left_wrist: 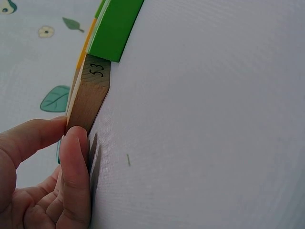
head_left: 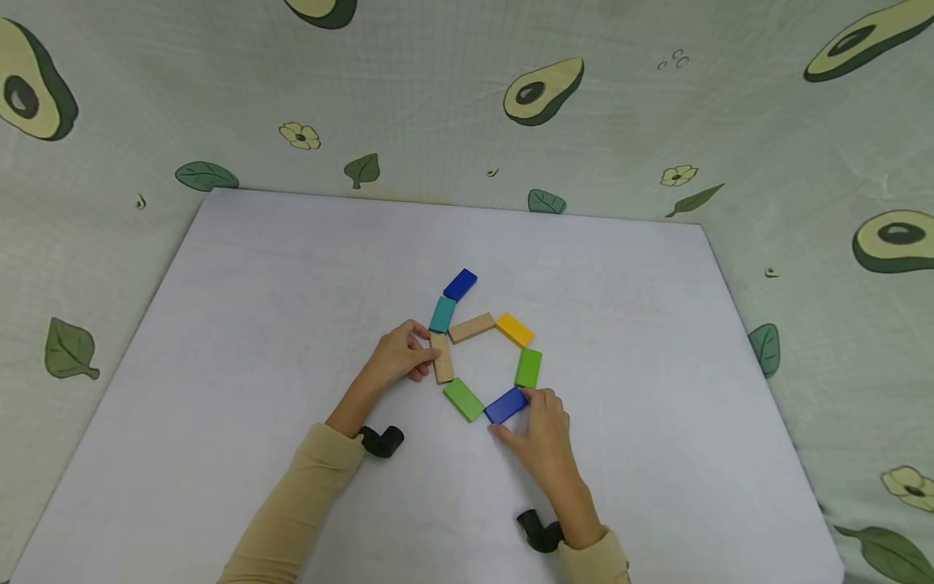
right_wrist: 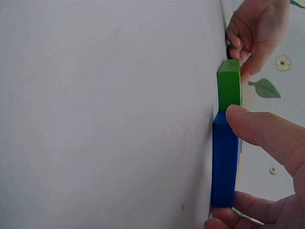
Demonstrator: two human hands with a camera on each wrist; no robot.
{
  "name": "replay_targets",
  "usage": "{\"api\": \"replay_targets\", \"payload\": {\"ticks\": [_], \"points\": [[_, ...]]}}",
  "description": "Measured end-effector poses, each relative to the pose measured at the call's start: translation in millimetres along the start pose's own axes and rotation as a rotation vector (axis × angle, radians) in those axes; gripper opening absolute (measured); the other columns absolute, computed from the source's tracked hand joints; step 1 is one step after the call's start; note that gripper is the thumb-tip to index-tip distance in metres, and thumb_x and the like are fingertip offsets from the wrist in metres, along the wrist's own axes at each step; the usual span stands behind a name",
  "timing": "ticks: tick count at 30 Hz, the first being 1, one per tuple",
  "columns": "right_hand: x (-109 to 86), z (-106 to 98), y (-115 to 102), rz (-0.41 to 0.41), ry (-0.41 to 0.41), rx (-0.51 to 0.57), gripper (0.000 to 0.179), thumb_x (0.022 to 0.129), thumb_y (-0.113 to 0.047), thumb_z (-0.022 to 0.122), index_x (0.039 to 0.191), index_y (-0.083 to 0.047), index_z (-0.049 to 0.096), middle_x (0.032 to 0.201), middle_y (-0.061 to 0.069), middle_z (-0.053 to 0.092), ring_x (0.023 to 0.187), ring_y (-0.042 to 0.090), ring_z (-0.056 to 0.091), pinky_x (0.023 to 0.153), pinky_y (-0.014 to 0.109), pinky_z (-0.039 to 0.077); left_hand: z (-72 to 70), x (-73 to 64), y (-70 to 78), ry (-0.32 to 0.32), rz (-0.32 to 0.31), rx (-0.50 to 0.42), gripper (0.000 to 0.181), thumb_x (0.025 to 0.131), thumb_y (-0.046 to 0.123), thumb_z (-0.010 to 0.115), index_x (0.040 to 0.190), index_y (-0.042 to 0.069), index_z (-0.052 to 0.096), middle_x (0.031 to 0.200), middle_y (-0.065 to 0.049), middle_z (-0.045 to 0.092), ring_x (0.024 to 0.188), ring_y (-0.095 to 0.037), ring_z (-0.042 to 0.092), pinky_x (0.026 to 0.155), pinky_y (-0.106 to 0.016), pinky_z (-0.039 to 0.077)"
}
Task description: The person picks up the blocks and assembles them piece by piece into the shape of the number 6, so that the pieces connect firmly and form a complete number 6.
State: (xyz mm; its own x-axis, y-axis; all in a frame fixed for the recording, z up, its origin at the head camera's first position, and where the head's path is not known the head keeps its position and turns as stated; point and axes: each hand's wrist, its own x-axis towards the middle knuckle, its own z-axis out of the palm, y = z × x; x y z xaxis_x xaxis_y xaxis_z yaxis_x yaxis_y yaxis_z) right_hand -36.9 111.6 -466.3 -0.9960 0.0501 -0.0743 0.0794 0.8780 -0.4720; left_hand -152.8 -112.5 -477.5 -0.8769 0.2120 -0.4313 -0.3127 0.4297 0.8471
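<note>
My left hand (head_left: 397, 354) pinches a plain wooden block (head_left: 442, 361) between thumb and finger; its end, marked "53" in the left wrist view, meets a green block (left_wrist: 114, 31). At the lower right of the ring of blocks, my right hand (head_left: 546, 434) grips a blue block (head_left: 505, 405) by its two ends, thumb at one and fingers at the other. That blue block lies between the lower green block (head_left: 464, 400) and the right-hand green block (head_left: 529, 368). A yellow block (head_left: 515, 330) and a second wooden block (head_left: 472, 328) form the ring's top.
A teal block (head_left: 442, 315) and a dark blue block (head_left: 460, 285) run up and away from the ring's upper left. All lie flat on a white tabletop (head_left: 657, 324). Avocado-print cloth (head_left: 438, 97) surrounds the table. Each wrist carries a black camera mount (head_left: 383, 442).
</note>
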Motion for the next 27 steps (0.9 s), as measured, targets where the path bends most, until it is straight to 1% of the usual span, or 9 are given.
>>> {"api": "replay_targets", "payload": {"ticks": [8,11,16,19,24,27], "points": [[0.0,0,0,-0.028,0.007,-0.014,0.068,0.067,-0.029,0.083,0.115,0.005,0.051,0.104,0.018,0.052,0.098,0.031,0.047,0.082,0.045,0.041,0.2,0.7,-1.0,0.003,-0.002,0.001,0.036,0.084,0.016,0.068,0.112,0.003,0.05,0.073,-0.01,0.062,0.052,-0.012,0.06,0.05,-0.026,0.055],[0.2,-1,0,-0.022,-0.009,-0.006,0.068,0.067,-0.03,0.083,0.116,0.005,0.051,0.105,0.018,0.051,0.1,0.031,0.047,0.084,0.046,0.04,0.0,0.8,-1.3,0.005,-0.004,0.005,0.036,0.084,0.016,0.068,0.112,0.003,0.049,0.074,-0.01,0.062,0.053,-0.012,0.06,0.051,-0.026,0.055],[1.4,-7,1,0.054,-0.084,0.071,0.07,0.07,-0.032,0.081,0.121,0.003,0.048,0.108,0.016,0.05,0.101,0.028,0.047,0.087,0.042,0.043,0.8,1.4,-2.0,0.003,-0.011,0.004,0.036,0.084,0.016,0.068,0.112,0.003,0.049,0.074,-0.01,0.062,0.052,-0.012,0.06,0.05,-0.026,0.055],[3.9,-13,4,0.104,-0.107,0.129,0.069,0.073,-0.031,0.079,0.123,0.002,0.046,0.108,0.014,0.05,0.098,0.024,0.047,0.084,0.038,0.046,1.1,1.2,-1.6,0.001,-0.015,0.005,0.036,0.084,0.016,0.068,0.112,0.003,0.049,0.074,-0.01,0.062,0.052,-0.012,0.06,0.051,-0.026,0.055],[13.4,-22,11,0.159,-0.123,0.212,0.057,0.078,-0.027,0.075,0.121,-0.001,0.047,0.107,0.012,0.051,0.097,0.023,0.049,0.082,0.035,0.046,0.3,0.3,-0.3,0.002,-0.01,0.001,0.036,0.084,0.016,0.068,0.112,0.003,0.049,0.074,-0.01,0.063,0.052,-0.012,0.06,0.051,-0.026,0.055],[22.1,-27,16,0.167,-0.119,0.259,0.05,0.081,-0.025,0.073,0.118,-0.002,0.049,0.107,0.012,0.052,0.098,0.023,0.05,0.084,0.036,0.046,0.1,0.4,-0.2,0.002,-0.01,-0.003,0.036,0.084,0.016,0.068,0.112,0.003,0.049,0.073,-0.01,0.062,0.052,-0.012,0.06,0.05,-0.026,0.055]]}}
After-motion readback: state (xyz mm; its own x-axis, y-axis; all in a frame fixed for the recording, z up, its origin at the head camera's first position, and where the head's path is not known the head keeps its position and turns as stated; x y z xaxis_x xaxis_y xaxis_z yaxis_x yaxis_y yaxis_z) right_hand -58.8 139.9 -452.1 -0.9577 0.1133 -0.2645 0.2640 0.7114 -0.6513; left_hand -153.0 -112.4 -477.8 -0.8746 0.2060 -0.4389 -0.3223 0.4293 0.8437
